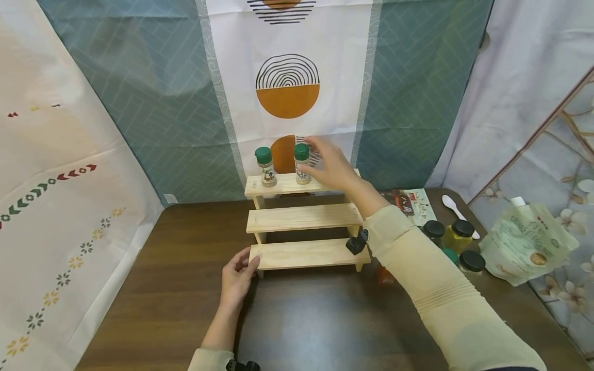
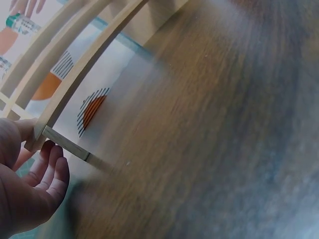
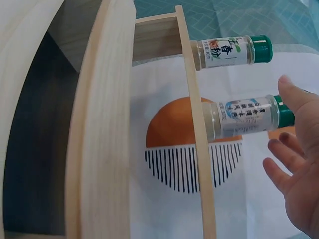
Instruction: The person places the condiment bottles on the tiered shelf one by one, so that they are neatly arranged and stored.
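Note:
A light wooden three-step shelf (image 1: 297,219) stands on the table against the fabric backdrop. My left hand (image 1: 237,275) grips the left end of its lowest step, thumb on top and fingers curled beneath, as the left wrist view shows. On the top step stand two green-capped spice shakers, both upright: the left shaker (image 1: 266,167) and the right shaker (image 1: 302,165). Around the right one's cap my right hand (image 1: 331,165) is spread, fingers apart. In the right wrist view the thumb (image 3: 288,87) lies close by the cap; whether it touches cannot be told.
Right of the shelf stand several black-lidded jars (image 1: 458,234), a printed packet (image 1: 414,205), a white spoon (image 1: 454,208) and a pale green spouted pouch (image 1: 526,242). A reddish item (image 1: 385,275) is partly hidden by the right sleeve. Fabric (image 1: 176,103) hangs behind the table.

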Tool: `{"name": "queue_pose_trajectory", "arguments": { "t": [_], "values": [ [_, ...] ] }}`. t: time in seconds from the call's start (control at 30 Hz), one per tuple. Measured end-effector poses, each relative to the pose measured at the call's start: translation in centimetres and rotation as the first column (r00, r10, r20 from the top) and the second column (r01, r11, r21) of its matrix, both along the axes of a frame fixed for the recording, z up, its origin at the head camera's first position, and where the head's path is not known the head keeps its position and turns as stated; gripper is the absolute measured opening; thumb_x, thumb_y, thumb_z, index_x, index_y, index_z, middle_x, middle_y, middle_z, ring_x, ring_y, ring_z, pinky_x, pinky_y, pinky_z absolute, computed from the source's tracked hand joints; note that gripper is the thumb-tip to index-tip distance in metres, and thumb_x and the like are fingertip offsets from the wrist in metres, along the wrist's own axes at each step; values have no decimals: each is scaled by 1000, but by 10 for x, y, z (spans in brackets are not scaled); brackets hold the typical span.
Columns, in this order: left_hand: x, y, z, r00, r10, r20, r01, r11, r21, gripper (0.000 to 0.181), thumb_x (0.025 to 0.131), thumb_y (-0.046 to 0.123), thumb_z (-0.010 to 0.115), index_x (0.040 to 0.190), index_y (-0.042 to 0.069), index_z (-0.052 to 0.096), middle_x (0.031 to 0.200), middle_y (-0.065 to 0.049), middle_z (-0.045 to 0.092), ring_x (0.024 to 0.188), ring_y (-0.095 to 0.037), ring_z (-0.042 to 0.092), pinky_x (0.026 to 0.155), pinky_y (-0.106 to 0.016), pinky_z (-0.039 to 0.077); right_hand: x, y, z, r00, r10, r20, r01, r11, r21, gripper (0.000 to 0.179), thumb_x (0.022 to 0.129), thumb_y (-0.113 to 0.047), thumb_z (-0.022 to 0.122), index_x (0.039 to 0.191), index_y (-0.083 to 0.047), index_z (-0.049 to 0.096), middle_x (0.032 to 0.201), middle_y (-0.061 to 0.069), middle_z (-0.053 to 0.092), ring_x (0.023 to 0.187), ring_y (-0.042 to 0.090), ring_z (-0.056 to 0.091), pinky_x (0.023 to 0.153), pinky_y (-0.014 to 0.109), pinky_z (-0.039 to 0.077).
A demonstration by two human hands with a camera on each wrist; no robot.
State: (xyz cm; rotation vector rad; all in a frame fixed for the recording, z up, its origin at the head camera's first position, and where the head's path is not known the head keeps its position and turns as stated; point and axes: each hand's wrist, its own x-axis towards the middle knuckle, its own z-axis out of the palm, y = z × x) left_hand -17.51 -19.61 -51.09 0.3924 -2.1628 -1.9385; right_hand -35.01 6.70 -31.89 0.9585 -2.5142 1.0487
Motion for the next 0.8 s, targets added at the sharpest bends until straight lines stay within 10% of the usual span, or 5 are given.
{"name": "queue_pose_trajectory", "arguments": {
  "t": [0.8],
  "values": [
    [1,1,0,999,22,-26,-22,1000,-8,40,93,8,74,130,-3,64,97,-18,68,72,-10,63,64,-21,54,72,100,-44,982,-174,-81,177,983,44,68,93,-26,77,149,-5,43,138,20,54,129,40,50,102,60,43]
  ]
}}
